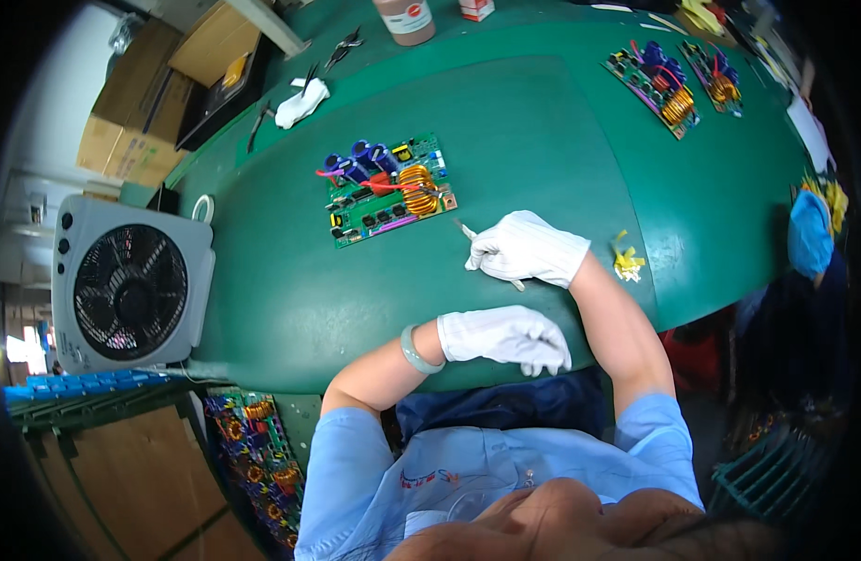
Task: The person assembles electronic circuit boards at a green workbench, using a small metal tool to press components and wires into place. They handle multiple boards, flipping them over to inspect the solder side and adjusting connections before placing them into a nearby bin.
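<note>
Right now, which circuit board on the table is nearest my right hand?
The lone board left of your right hand; the other two boards lie farther right.

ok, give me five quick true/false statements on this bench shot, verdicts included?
1. The right hand holds a slim object. True.
2. A pale bracelet circles the forearm behind the left hand. True.
3. The left hand touches the middle circuit board. False: the left hand is apart from the middle circuit board.
4. The yellow scraps lie left of that board. False: the yellow scraps lie right of it.
5. The grey fan stands left of that board. True.
</note>
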`<state>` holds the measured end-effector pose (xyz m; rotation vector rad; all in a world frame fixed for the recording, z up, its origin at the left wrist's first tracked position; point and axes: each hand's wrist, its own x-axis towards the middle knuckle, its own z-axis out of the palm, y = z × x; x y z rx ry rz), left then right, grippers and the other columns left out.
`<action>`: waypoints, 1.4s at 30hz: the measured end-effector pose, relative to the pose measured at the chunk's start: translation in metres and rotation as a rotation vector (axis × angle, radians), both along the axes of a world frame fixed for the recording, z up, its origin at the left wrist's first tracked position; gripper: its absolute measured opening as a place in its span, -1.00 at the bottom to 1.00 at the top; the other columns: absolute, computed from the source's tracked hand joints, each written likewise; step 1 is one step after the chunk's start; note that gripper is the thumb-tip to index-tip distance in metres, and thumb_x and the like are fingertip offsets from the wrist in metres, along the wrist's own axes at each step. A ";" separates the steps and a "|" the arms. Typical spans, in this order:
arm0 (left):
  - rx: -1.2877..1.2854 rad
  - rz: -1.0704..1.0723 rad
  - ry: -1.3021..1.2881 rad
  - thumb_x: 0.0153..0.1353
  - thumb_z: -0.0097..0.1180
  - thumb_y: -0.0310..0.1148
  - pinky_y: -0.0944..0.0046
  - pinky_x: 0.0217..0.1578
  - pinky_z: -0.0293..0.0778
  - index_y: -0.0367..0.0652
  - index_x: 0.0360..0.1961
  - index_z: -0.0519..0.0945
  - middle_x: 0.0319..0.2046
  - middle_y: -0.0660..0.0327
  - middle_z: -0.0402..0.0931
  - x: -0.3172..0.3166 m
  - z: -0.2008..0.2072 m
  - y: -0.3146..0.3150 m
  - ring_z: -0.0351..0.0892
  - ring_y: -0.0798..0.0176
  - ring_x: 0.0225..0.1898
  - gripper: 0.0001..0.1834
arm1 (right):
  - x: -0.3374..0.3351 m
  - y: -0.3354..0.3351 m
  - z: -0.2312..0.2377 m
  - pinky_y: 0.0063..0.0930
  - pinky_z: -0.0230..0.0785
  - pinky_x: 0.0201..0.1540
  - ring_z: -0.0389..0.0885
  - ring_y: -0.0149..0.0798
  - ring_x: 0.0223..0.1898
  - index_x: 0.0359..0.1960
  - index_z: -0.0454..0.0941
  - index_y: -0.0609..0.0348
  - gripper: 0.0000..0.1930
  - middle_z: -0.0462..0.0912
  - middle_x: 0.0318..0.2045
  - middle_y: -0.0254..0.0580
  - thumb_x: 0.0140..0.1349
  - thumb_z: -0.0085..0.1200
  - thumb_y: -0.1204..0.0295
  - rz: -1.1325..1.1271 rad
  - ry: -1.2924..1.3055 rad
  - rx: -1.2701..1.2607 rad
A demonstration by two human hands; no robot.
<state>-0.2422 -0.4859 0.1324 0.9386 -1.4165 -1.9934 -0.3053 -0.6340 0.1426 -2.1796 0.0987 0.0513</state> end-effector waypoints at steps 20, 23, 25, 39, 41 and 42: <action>-0.257 0.269 -0.083 0.46 0.02 -0.34 0.39 -0.21 0.55 -0.24 0.06 0.64 -0.19 0.17 0.67 0.038 -0.010 -0.008 0.64 0.38 -0.23 -0.71 | -0.001 -0.016 -0.015 -0.19 0.47 -0.31 0.66 -0.05 -0.45 -0.05 0.75 -0.08 -0.70 0.70 -0.45 -0.08 0.19 0.17 0.25 0.073 -0.009 -0.047; -0.212 0.521 -0.183 0.44 0.07 -0.36 0.38 -0.25 0.57 -0.26 -0.04 0.68 -0.27 0.18 0.70 0.048 0.027 -0.009 0.66 0.35 -0.31 -0.76 | -0.005 -0.019 -0.019 -0.21 0.49 -0.29 0.66 -0.07 -0.46 -0.03 0.74 -0.04 -0.69 0.71 -0.45 -0.09 0.21 0.12 0.28 0.039 -0.054 -0.040; -0.362 0.781 -0.251 0.42 0.12 -0.38 0.36 -0.29 0.57 -0.27 -0.12 0.70 -0.34 0.20 0.71 0.059 0.017 -0.006 0.66 0.34 -0.37 -0.80 | -0.001 -0.022 -0.019 -0.22 0.51 -0.26 0.68 -0.08 -0.42 -0.01 0.73 0.02 -0.65 0.72 -0.43 -0.09 0.21 0.08 0.29 0.088 0.237 0.076; -0.850 1.146 -1.567 -0.10 0.57 -0.16 -0.05 -0.21 0.55 -0.25 0.12 0.54 -0.27 -0.05 0.65 0.102 0.008 -0.019 0.64 -0.12 -0.26 -0.24 | -0.008 -0.013 -0.007 -0.31 0.44 -0.34 0.64 -0.21 -0.52 -0.04 0.75 0.04 -0.62 0.65 -0.62 -0.24 0.10 0.08 0.32 0.068 -0.011 0.006; -0.849 1.186 -1.548 -0.02 0.50 -0.16 -0.06 -0.23 0.56 -0.24 0.04 0.58 -0.28 -0.10 0.67 0.105 0.009 -0.031 0.66 -0.16 -0.29 -0.37 | -0.008 -0.011 -0.005 -0.38 0.48 -0.33 0.67 -0.28 -0.53 -0.04 0.74 0.01 -0.65 0.67 -0.64 -0.25 0.16 0.05 0.33 0.062 0.015 0.040; -0.752 1.176 -1.538 0.01 0.47 -0.17 -0.06 -0.26 0.56 -0.22 -0.01 0.61 -0.33 -0.09 0.66 0.104 0.014 -0.037 0.66 -0.16 -0.33 -0.45 | -0.008 -0.009 0.011 -0.40 0.48 -0.34 0.68 -0.31 -0.52 -0.04 0.74 0.00 -0.66 0.68 -0.64 -0.27 0.20 0.04 0.32 0.036 0.151 0.003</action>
